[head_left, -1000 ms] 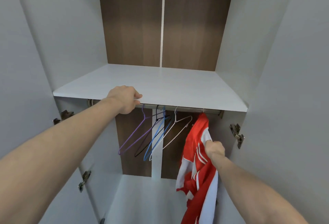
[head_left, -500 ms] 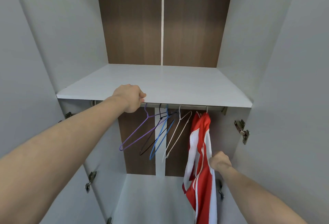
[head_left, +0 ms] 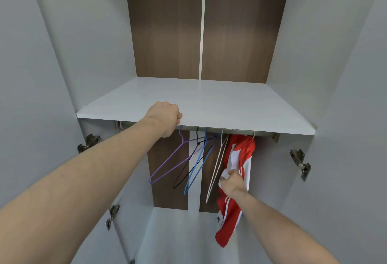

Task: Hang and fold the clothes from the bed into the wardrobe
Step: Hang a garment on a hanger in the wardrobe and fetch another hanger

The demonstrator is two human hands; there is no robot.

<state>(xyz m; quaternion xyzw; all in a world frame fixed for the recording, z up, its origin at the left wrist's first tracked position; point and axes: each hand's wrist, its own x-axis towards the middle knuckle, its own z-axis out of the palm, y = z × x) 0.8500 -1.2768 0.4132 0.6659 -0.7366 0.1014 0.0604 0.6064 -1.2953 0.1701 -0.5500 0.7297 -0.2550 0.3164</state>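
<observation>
Presently, the red and white shirt [head_left: 240, 159] hangs on a hanger from the metal rail [head_left: 234, 132] at the right end of the wardrobe, under the white shelf [head_left: 209, 104]. The right hand [head_left: 232, 183] has its fingers closed on a fold of the fabric about halfway down the front. The left hand [head_left: 165, 117] is curled over the front edge of the shelf; whether its fingers also reach the rail cannot be determined. In my judgement the garment is light, soft and somewhat slick, liable to bunch and slide off the hanger shoulders if tugged sideways; it is best taken at the hem or a side seam and drawn straight down to settle it. Four bare wire hangers occupy the rail to its left: purple hanger [head_left: 167, 163], black hanger [head_left: 188, 173], blue hanger [head_left: 198, 169] and white hanger [head_left: 216, 167], all tilted, the white one just beside the shirt. Interior surfaces are smooth white laminate, with a dark wood back panel [head_left: 167, 33]. Door hinges [head_left: 300, 163] project on both sides.
</observation>
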